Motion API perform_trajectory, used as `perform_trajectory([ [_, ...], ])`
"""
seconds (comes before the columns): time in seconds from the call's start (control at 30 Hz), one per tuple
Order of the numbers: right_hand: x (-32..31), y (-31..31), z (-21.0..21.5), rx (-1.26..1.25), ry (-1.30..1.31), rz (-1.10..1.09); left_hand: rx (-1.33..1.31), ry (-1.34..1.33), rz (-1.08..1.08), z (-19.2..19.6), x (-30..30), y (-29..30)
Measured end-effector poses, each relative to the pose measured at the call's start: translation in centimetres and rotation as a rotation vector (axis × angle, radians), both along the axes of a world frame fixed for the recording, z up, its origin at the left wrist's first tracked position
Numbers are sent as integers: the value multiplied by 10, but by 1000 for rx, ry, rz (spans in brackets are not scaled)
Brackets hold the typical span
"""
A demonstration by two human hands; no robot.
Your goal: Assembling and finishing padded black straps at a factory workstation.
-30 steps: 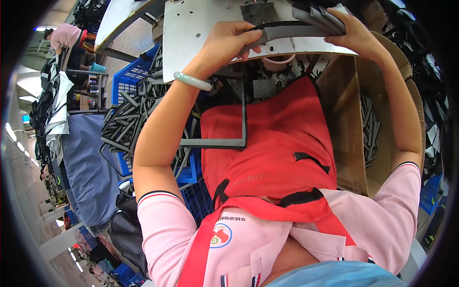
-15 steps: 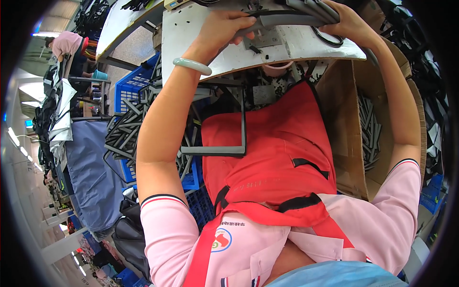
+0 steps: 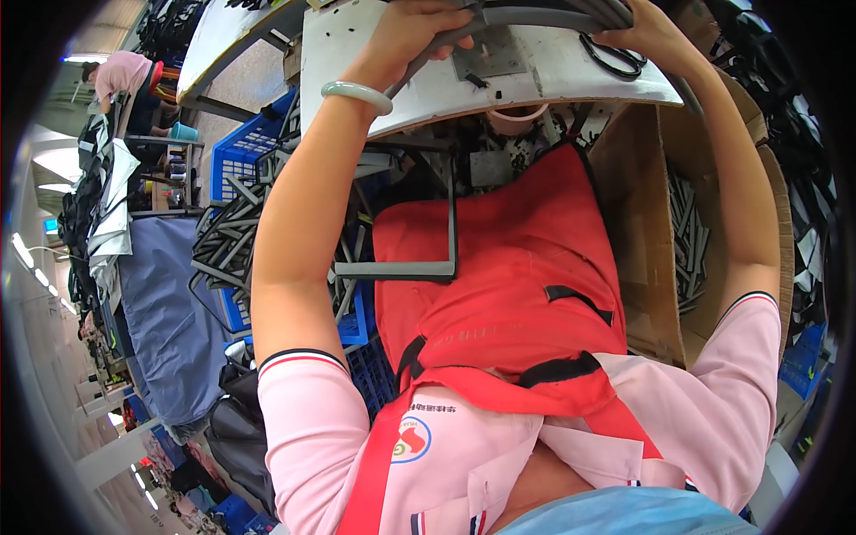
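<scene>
My left hand (image 3: 419,36) grips a long grey rubber strip (image 3: 535,16) at the top of the head view, over a white worktable (image 3: 553,80). A pale green bangle (image 3: 357,94) sits on that wrist. My right hand (image 3: 651,31) holds the other end of the same strip bundle near the table's right side. Black scissors (image 3: 615,58) lie on the table just below my right hand. A grey L-shaped strip (image 3: 428,259) hangs down from the table across my red apron (image 3: 508,294).
A blue crate (image 3: 245,160) heaped with grey strips stands at my left. A cardboard box (image 3: 660,232) holding more strips is at my right. A person in pink (image 3: 125,76) works at the far left beside racks of dark goods.
Both hands have moved farther up the picture with the strip, and the table edge now sits higher in view. The hanging L-shaped strip stays across the apron.
</scene>
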State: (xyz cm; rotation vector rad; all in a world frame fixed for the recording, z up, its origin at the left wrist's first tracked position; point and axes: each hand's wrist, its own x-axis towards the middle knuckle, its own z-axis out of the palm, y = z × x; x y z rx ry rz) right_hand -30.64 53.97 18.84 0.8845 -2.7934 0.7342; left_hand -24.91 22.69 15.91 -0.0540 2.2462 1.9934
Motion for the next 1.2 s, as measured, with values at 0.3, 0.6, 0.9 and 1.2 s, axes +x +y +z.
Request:
perform_trajectory([
  [0.3, -14, -9, 6, -115, -127, 43, 100, 137, -77, -4, -16, -28],
  [0.6, 117, -63, -43, 219, 166, 529, -565, 90, -330, -2, 37, 7],
  [0.9, 112, -89, -59, 186, 77, 444, -238, 219, -222, -34, 62, 11],
  [1.2, 78, -6, -27, 3, -77, 127, -213, -124, -201, -36, 119, -9],
])
